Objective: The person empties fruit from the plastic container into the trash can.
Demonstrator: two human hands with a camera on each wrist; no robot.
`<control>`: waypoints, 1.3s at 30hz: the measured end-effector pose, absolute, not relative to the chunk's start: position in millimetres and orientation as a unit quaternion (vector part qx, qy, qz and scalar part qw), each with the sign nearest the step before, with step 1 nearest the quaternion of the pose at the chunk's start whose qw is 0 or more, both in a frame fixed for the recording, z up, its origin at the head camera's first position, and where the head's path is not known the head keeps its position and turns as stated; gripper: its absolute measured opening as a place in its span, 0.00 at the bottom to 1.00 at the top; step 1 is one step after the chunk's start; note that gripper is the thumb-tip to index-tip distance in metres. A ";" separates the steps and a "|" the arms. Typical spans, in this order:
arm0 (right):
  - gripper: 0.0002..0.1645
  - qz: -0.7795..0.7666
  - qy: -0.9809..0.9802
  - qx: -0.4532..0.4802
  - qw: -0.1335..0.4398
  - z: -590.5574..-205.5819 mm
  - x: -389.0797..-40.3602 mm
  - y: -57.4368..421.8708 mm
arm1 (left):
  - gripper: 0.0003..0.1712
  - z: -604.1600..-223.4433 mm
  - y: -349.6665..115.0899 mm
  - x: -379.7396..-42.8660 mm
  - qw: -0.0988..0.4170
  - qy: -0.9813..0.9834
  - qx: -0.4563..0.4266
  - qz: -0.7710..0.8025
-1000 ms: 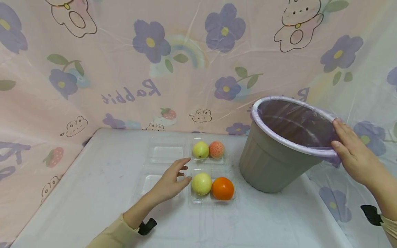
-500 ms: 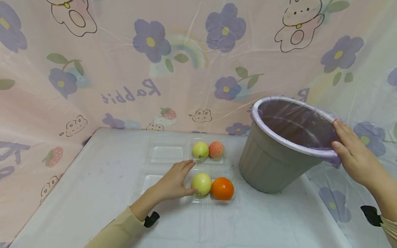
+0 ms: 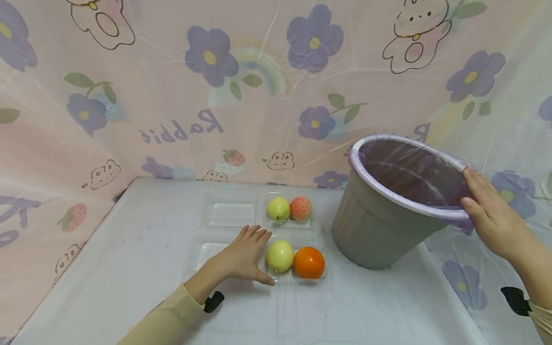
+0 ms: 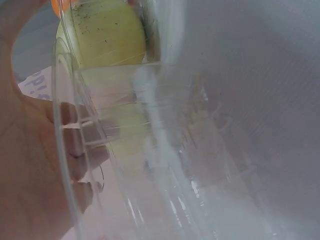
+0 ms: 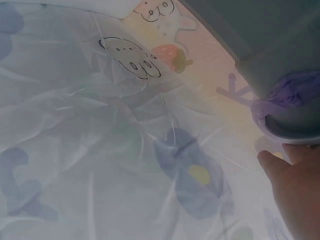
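Observation:
My left hand [image 3: 241,256], fingers spread and thumb apart, reaches over the near clear plastic container [image 3: 297,279]. Right beside its fingers, a yellow-green round fruit [image 3: 280,256] sits in that container next to a round orange fruit [image 3: 309,262]. In the left wrist view, the container's clear wall [image 4: 155,115] stands in front of the fingers, with the yellow-green fruit [image 4: 107,35] above. My right hand [image 3: 496,215] grips the right rim of a grey trash can [image 3: 379,225], which leans to the right. A purple bag [image 3: 388,201] lines the can and folds over its rim.
Behind, another clear container [image 3: 288,224] holds a smaller yellow-green fruit [image 3: 278,208] and a speckled pinkish round fruit [image 3: 300,208]. Open clear lids [image 3: 231,214] lie left of the containers on the white-covered table [image 3: 129,249]. A printed curtain [image 3: 258,120] encloses the back and sides.
My left hand has moved right to the near container, its fingers spreading wider and its thumb dropping toward the front edge. The right hand and the trash can have stayed put.

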State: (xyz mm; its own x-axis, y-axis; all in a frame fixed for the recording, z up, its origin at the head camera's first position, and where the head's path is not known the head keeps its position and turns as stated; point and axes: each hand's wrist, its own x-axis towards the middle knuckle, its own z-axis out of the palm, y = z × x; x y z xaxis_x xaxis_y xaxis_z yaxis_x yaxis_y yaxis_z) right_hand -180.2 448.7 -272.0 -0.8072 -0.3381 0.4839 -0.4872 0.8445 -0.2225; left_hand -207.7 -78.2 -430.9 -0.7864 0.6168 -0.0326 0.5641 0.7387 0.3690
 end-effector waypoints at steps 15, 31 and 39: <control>0.35 0.165 -0.933 0.224 0.227 -273.4 -181.4 449.5 | 0.74 -433.3 -65.2 -206.0 0.024 0.921 0.332 0.200; 0.35 0.166 -0.931 0.228 0.232 -273.0 -182.2 451.0 | 0.78 -434.6 -45.0 -200.7 0.074 0.844 0.314 0.429; 0.35 0.168 -0.933 0.223 0.226 -273.2 -181.5 449.8 | 0.75 -441.2 -42.2 -198.3 0.125 0.789 0.284 0.530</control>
